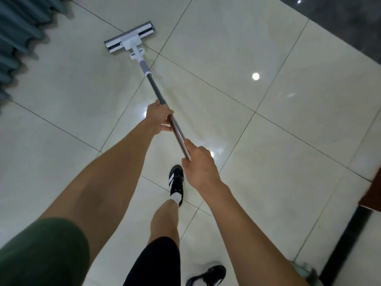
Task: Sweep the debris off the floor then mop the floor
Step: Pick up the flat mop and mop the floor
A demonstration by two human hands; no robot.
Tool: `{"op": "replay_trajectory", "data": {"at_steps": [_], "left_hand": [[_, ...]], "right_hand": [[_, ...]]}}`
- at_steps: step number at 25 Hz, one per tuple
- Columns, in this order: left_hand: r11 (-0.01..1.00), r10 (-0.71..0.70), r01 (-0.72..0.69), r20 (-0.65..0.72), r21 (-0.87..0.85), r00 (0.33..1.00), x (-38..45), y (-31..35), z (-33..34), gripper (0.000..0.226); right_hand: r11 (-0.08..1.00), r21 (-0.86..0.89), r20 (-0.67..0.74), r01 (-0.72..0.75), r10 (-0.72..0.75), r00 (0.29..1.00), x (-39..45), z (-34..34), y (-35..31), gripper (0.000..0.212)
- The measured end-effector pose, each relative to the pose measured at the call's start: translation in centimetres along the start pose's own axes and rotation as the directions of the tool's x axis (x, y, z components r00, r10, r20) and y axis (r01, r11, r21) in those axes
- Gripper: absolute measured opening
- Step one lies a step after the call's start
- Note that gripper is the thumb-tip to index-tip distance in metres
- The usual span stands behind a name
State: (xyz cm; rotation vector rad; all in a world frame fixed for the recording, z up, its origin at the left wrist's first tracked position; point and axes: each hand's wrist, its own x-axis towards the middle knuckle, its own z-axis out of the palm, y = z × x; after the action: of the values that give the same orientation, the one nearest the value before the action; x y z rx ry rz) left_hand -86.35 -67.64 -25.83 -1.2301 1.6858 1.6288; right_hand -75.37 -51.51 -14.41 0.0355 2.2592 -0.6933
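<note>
— Grey and white, is that the mop (144, 65)?

— Yes. Its flat head (129, 39) is a long white bar with dark strips and a grey pad edge, lying flat on the floor (226, 48) at the far left, close to the pleated teal curtain (18, 34). A white joint leads to a grey sleeve, then a dark metal pole (156, 89) slanting back toward the person.

— Who holds it?

— Both hands. The left hand (159, 118) is farther along the pole, fingers (167, 125) curled round it. The right hand (199, 164) grips the near end, fingers wrapped round the pole as well.

— And the floor?

— Large glossy cream tiles with thin dark grout lines, running diagonally. Ceiling lights show as bright spots, one (255, 76) to the right of the pole. A dark polished band (340, 23) borders the tiles at the far right, and another dark strip (348, 242) runs along the near right.

— Anything else?

— A black shoe with white stripes (176, 178) stepping forward below the right hand, a second black shoe (208, 275) at the near edge, black shorts (156, 263), and a green sleeve (43, 250) at the near left. A brown wooden edge (373, 195) sits at the right.
</note>
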Motion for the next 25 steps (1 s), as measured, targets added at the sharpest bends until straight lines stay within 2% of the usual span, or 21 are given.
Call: {"op": "replay_trajectory", "data": {"at_steps": [2,6,11,16,20,25], "left_hand": [[1.000,0.011,-0.011,0.016,0.017,1.000,-2.3,-2.2,0.6,0.027],[0.998,0.017,-0.018,0.005,0.061,1.000,-8.7,-8.3,3.0,0.023],[0.995,0.062,-0.060,-0.033,0.078,0.998,-19.8,-20.3,9.8,0.017],[0.998,-0.016,0.020,-0.064,0.054,0.998,-29.9,-30.3,17.1,0.020],[0.998,-0.021,0.026,-0.087,0.057,0.996,-32.9,-32.3,19.9,0.023],[1.000,0.011,-0.016,-0.166,-0.026,0.986,-31.3,-29.6,19.6,0.035]], "right_hand": [[1.000,-0.014,0.001,0.023,-0.022,1.000,-2.7,0.8,1.8,0.050],[0.998,-0.025,0.008,0.054,-0.054,0.999,-9.2,2.5,6.6,0.041],[0.994,-0.030,0.048,0.107,-0.105,0.993,-22.4,4.2,17.4,0.038],[0.995,-0.041,0.113,0.093,-0.088,0.990,-33.8,4.8,27.4,0.043],[0.995,-0.036,0.085,0.097,-0.094,0.992,-36.5,3.9,30.7,0.040],[0.988,-0.098,0.084,0.123,-0.115,0.990,-33.2,2.6,28.9,0.042]]}}
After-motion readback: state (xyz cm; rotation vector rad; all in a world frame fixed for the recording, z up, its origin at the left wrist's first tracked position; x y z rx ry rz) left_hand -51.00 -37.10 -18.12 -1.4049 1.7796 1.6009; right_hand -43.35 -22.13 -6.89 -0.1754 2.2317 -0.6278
